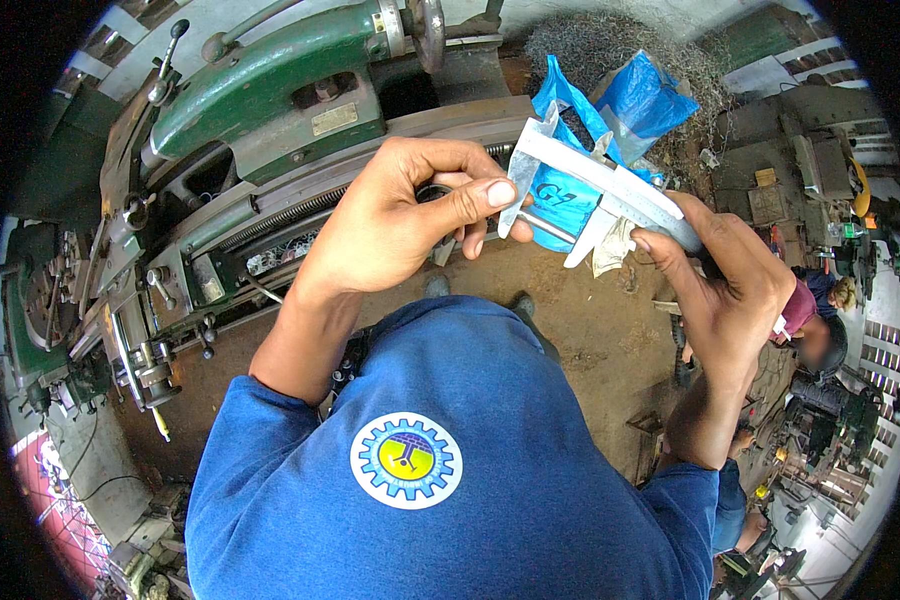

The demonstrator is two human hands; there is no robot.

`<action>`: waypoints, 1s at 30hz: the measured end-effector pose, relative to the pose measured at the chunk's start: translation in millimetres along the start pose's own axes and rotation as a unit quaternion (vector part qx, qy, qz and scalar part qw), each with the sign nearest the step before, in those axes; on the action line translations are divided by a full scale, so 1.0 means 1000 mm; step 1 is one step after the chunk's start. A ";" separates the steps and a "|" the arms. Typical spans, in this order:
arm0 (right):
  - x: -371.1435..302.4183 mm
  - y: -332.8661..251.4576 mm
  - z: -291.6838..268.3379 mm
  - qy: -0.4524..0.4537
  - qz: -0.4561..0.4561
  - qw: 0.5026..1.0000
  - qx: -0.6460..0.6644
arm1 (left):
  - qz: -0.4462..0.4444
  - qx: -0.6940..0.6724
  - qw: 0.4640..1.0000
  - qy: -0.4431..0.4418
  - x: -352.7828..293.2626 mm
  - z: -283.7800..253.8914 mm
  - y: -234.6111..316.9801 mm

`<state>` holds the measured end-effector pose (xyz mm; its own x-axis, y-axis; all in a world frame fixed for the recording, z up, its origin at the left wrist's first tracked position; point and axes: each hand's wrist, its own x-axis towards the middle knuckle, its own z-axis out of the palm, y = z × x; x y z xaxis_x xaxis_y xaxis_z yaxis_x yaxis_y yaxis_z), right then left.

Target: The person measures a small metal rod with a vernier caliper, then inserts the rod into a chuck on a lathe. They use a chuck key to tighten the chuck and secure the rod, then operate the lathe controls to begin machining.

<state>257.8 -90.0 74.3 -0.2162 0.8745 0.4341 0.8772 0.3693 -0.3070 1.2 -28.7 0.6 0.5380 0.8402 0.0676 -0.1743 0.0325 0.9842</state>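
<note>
A steel vernier caliper (610, 177) is in my right hand (725, 270), its thumb and fingers closed round the beam's right end. The jaws point down toward me and stand apart. Between them lies a slim metal rod (552, 227), roughly crosswise. My left hand (410, 210) is closed in a pinch at the rod's left end, its thumb against the caliper's left jaw. A dark rounded edge shows between the left fingers; I cannot tell whether it belongs to the rod. Behind the caliper are blue plastic bags (570, 195).
A green lathe (270, 110) with levers and a long lead screw stands ahead and to the left. Metal shavings (610, 50) are heaped beyond the bags. Brown floor (590, 350) lies below my hands. Another person (805, 310) is at the right among cluttered benches.
</note>
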 end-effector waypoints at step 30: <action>0.004 0.001 0.006 0.024 -0.026 0.999 -0.012 | -0.005 -0.015 1.000 0.002 -0.002 -0.007 0.000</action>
<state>254.9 -84.3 70.7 -0.2428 0.8380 0.4887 0.8752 0.4065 -0.2622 -5.5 -26.8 -0.8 0.5359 0.8424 0.0565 -0.1926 0.0569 0.9796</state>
